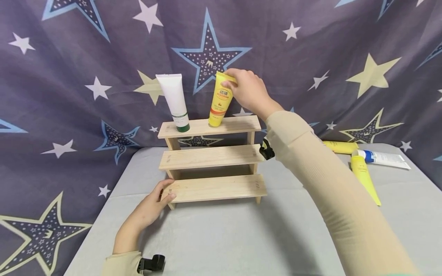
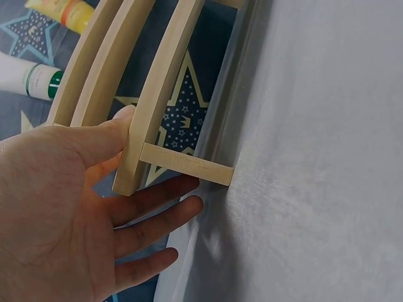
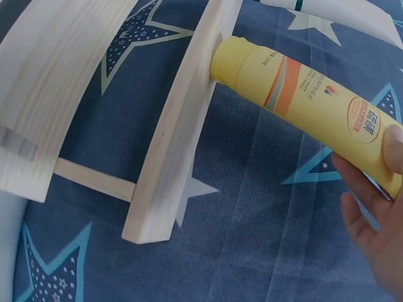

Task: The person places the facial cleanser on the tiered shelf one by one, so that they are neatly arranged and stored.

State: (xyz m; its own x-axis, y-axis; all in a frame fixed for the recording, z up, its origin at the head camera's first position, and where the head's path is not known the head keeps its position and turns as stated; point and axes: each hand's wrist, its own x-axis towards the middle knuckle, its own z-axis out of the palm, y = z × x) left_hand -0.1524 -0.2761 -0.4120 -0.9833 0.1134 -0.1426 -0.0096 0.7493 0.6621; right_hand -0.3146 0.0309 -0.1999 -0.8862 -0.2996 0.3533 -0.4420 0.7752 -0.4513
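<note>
A three-step wooden display rack (image 1: pixel 210 156) stands on the table. My right hand (image 1: pixel 249 89) pinches the flat top end of a yellow squeeze tube (image 1: pixel 221 100). The tube leans slightly, its cap down at the top step; the right wrist view shows the tube's cap (image 3: pixel 228 60) right at the board's edge. A white tube with a green cap (image 1: pixel 175 101) stands on the same step, to the left. At the rack's lower left corner, my left hand (image 1: pixel 150 207) grips the end of the bottom step (image 2: pixel 157 100), thumb on top and fingers spread beneath.
At the right of the table lie a yellow tube (image 1: pixel 365 178), a white tube with a blue cap (image 1: pixel 386 159) and another yellow tube (image 1: pixel 342 147), partly behind my right sleeve. A star-patterned cloth (image 1: pixel 276 50) hangs behind the grey-covered table (image 1: pixel 221 237).
</note>
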